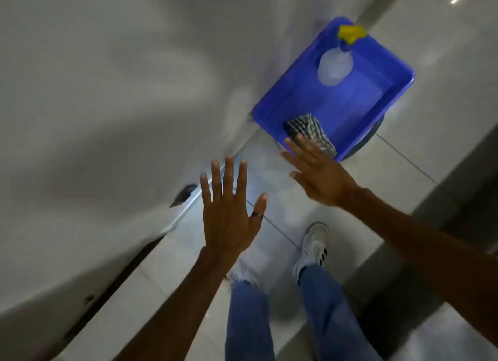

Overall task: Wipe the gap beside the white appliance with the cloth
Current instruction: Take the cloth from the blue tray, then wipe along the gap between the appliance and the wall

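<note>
Right hand (320, 176), fingers spread and holding nothing, reaches toward the cloth (310, 134) at the tub's (377, 102) 6 o'clock corner. Left hand (229, 215) hovers splayed, empty, probably for balance beside the appliance (107, 91).

your left hand (229, 212) is flat, fingers spread, palm down, empty. your right hand (320, 174) reaches farther out to the right, fingers extended and open, forearm stretched.
</note>
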{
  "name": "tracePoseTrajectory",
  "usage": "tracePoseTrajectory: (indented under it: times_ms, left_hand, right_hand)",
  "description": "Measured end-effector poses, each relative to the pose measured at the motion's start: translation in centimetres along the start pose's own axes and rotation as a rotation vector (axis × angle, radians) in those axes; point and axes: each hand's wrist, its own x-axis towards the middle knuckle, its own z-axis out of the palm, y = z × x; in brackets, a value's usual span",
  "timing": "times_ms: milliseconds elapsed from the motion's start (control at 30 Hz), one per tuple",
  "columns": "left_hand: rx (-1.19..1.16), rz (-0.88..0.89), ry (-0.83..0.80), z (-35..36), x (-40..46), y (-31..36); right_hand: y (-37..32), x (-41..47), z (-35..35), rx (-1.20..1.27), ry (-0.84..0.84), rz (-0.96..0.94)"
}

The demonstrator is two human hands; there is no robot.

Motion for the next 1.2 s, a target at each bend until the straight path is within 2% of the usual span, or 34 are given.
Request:
tracePoseTrajectory:
  times_ms: [100, 167, 233, 300, 433, 533, 633, 700, 767, 833, 933, 1000, 1100, 1133, 1200]
  left_hand:
    - [-0.055, 0.023, -0.030, 7.9, 3.6, -0.8]
    - [-0.081, 0.028, -0.056, 11.9, 5.2, -0.9]
    - [-0.118, 0.027, -0.088, 14.5, 5.4, -0.5]
    - [-0.131, 0.019, -0.113, 16.0, 4.9, -0.5]
    - [-0.166, -0.029, -0.185, 15.5, 1.6, -0.4]
    - [-0.257, -0.070, -0.169, 14.2, -1.7, -0.8]
    - [-0.292, -0.115, -0.168, 13.2, -4.8, -2.1]
    - [-0.279, -0.142, -0.195, 13.3, -6.7, -3.2]
    - [-0.271, -0.181, -0.257, 13.9, -8.2, -4.6]
    - [-0.245, -0.183, -0.309, 14.9, -9.4, -6.3]
    - [-0.162, -0.073, -0.338, 17.0, -9.7, -9.5]
    - [-0.089, 0.020, -0.343, 18.9, -8.4, -11.9]
    - [0.048, 0.138, -0.325, 23.1, -3.8, -14.4]
    - [0.104, 0.199, -0.308, 24.3, -1.9, -15.0]
    - [0.222, 0.337, -0.211, 26.1, 1.6, -16.0]
  right_hand:
    - [7.1, 2.9, 5.2, -0.094, -0.013, 0.177]
    - [10.4, 4.7, 7.6, -0.107, -0.097, 0.370]
    - [12.1, 5.4, 9.5, -0.088, -0.192, 0.511]
    - [12.4, 6.0, 10.3, -0.108, -0.211, 0.538]
    - [10.9, 6.8, 10.0, -0.010, -0.142, 0.622]
    - [8.4, 6.9, 8.4, 0.059, 0.027, 0.662]
    - [3.6, 6.4, 8.3, 0.396, 0.332, 0.661]
    - [-0.5, 5.1, 9.8, 0.655, 0.454, 0.672]
    - [-4.2, 3.6, 13.0, 0.821, 0.447, 0.734]
    - [-6.8, 2.2, 17.4, 0.912, 0.371, 0.816]
    - [-9.1, 1.3, 24.2, 1.064, 0.208, 0.927]
    - [-9.8, 1.5, 29.1, 1.226, 0.192, 1.071]
    - [-8.9, 3.8, 35.9, 1.435, 0.364, 1.376]
    - [-8.2, 4.7, 37.8, 1.455, 0.435, 1.394]
    - [-6.5, 6.8, 40.7, 1.408, 0.594, 1.274]
